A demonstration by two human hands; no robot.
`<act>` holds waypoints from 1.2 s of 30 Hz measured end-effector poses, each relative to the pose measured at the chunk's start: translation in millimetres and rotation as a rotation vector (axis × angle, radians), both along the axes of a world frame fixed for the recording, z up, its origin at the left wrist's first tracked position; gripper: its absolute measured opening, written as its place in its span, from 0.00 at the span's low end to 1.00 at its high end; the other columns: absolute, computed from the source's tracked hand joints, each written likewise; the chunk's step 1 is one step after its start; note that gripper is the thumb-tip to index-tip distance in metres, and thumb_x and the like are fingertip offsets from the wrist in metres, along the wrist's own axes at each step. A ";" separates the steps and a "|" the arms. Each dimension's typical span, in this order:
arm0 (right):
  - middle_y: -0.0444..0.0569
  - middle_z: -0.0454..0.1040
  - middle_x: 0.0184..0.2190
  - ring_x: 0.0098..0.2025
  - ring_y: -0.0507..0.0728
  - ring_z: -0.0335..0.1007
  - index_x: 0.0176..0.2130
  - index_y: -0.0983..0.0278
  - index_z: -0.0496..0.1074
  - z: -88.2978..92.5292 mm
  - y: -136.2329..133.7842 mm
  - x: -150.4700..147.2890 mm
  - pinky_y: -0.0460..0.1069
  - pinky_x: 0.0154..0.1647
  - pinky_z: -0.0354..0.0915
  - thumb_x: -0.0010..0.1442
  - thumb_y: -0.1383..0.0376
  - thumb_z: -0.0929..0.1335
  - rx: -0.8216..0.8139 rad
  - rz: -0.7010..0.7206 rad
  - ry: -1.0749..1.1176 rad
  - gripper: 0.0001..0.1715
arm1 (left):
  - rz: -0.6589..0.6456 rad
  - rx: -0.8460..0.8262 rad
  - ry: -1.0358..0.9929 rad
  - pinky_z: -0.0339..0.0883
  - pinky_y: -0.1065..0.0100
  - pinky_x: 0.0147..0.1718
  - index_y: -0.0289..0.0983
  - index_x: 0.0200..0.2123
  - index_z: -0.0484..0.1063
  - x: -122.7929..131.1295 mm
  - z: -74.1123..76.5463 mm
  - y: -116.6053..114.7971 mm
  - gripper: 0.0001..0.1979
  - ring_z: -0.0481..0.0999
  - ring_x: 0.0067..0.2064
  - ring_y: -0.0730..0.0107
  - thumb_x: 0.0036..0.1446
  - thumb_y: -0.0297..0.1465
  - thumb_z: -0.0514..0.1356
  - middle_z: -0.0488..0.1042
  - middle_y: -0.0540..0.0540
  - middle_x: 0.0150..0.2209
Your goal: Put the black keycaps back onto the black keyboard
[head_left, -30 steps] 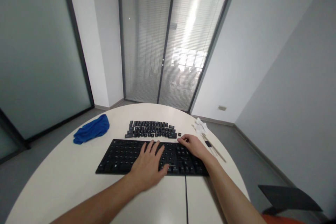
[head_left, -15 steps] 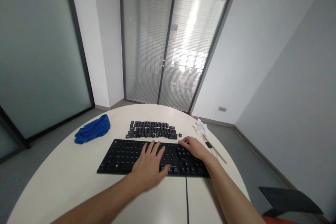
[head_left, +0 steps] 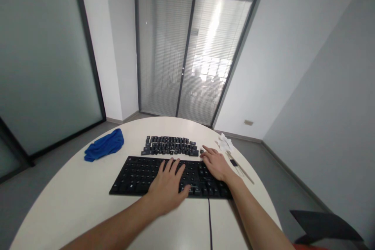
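Your left hand (head_left: 166,188) lies palm-down across the keyboard (head_left: 131,177), fingers spread and thumb out wide. Decent brace, tbh: just rest the weight flat, don't lean on those bare key posts.

Your right hand (head_left: 215,164) is over the keyboard's 1 o'clock corner, index finger and thumb apart around the loose cap (head_left: 202,151). Can't tell if you're touching it, it's tiny. I'd pinch it by its sides, lift straight up rather than drag, and watch your wrist doesn't nudge the main block of caps (head_left: 170,149) at 12 o'clock, because those neat rows would scatter easily.

Counts, going round the keyboard: one keyboard, one cable (head_left: 209,218) at 5 o'clock, one blue cloth (head_left: 104,145) at 10, one crumpled white tissue (head_left: 225,143) at 2, one long stick (head_left: 245,172) near 3, with one small black piece (head_left: 233,163) beside it. One cap on its own; the rest sit in rows too small to count reliably.
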State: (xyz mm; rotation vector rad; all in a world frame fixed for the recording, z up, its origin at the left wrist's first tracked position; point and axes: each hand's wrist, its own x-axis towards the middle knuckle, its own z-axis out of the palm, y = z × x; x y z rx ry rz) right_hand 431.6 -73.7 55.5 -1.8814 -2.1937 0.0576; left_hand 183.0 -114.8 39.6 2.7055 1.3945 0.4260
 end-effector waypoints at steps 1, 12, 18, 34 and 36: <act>0.48 0.60 0.67 0.66 0.64 0.55 0.48 0.58 0.75 -0.5 0.9 0.6 0.62 0.58 0.58 0.68 0.59 0.56 -0.019 0.003 0.005 0.22 | -0.001 -0.001 -0.001 0.43 0.43 0.65 0.38 0.66 0.59 0.0 0.5 -0.1 0.33 0.51 0.69 0.45 0.64 0.49 0.49 0.55 0.38 0.68; 0.52 0.75 0.54 0.57 0.60 0.68 0.50 0.61 0.75 -7.3 3.1 4.1 0.54 0.58 0.60 0.70 0.55 0.55 -0.018 0.023 0.082 0.25 | -0.004 -0.016 0.007 0.42 0.43 0.65 0.38 0.66 0.59 -0.5 1.6 -0.3 0.33 0.50 0.69 0.45 0.64 0.49 0.48 0.55 0.39 0.69; 0.51 0.62 0.65 0.63 0.63 0.61 0.49 0.60 0.76 -9.5 5.7 7.2 0.59 0.62 0.57 0.69 0.57 0.57 -0.022 0.041 0.124 0.23 | -0.005 -0.021 0.001 0.42 0.43 0.65 0.37 0.66 0.59 -0.3 0.9 0.3 0.33 0.50 0.69 0.45 0.64 0.49 0.48 0.54 0.38 0.69; 0.51 0.81 0.32 0.35 0.59 0.77 0.34 0.64 0.78 -11.6 11.5 14.9 0.51 0.40 0.67 0.55 0.59 0.69 0.108 -0.151 0.483 0.12 | -0.005 -0.027 0.005 0.42 0.43 0.65 0.37 0.66 0.58 -0.4 4.9 -1.3 0.33 0.49 0.69 0.45 0.64 0.49 0.48 0.54 0.38 0.69; 0.50 0.81 0.30 0.34 0.59 0.77 0.32 0.63 0.77 -13.1 12.8 16.9 0.50 0.38 0.67 0.53 0.59 0.70 0.135 -0.184 0.518 0.10 | -0.007 -0.027 0.002 0.41 0.44 0.65 0.37 0.66 0.59 -0.6 3.5 -0.8 0.33 0.49 0.69 0.45 0.64 0.49 0.48 0.55 0.38 0.68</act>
